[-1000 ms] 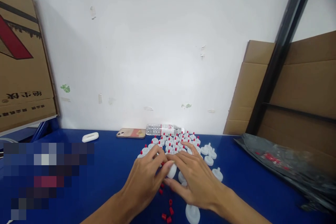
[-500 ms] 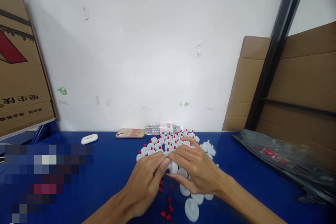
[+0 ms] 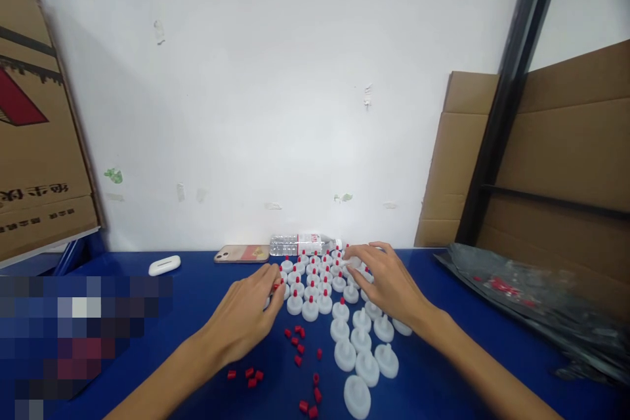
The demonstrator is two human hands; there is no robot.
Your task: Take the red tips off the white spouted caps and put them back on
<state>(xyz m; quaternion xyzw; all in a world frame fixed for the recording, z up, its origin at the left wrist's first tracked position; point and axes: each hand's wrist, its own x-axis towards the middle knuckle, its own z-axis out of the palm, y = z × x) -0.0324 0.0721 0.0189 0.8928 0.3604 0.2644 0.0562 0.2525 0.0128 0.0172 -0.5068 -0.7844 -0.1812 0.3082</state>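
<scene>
My left hand point(image 3: 246, 305) is at the left edge of the cluster of white lids, thumb and fingers closed on a small red cap point(image 3: 276, 286). Over the right side of the cluster, my right hand point(image 3: 386, 279) has its fingertips around a white nozzle lid point(image 3: 352, 262), partly hidden by the fingers. Several white lids with red caps on their nozzles point(image 3: 310, 309) stand close together between the hands. Nearer to me are white lids with bare nozzles point(image 3: 367, 366). Loose red caps point(image 3: 298, 349) lie scattered on the blue table point(image 3: 207, 394).
A clear water bottle point(image 3: 285, 245) and a phone point(image 3: 241, 253) lie along the wall. To the left is a white oval case point(image 3: 165, 266). At the right a grey plastic bag point(image 3: 502, 282) holds red pieces. Cardboard point(image 3: 44, 144) stands at both sides.
My hands, which were together at a white lid, have moved apart. The left went left to a red cap, the right to the rear right of the cluster. The view shifted slightly.
</scene>
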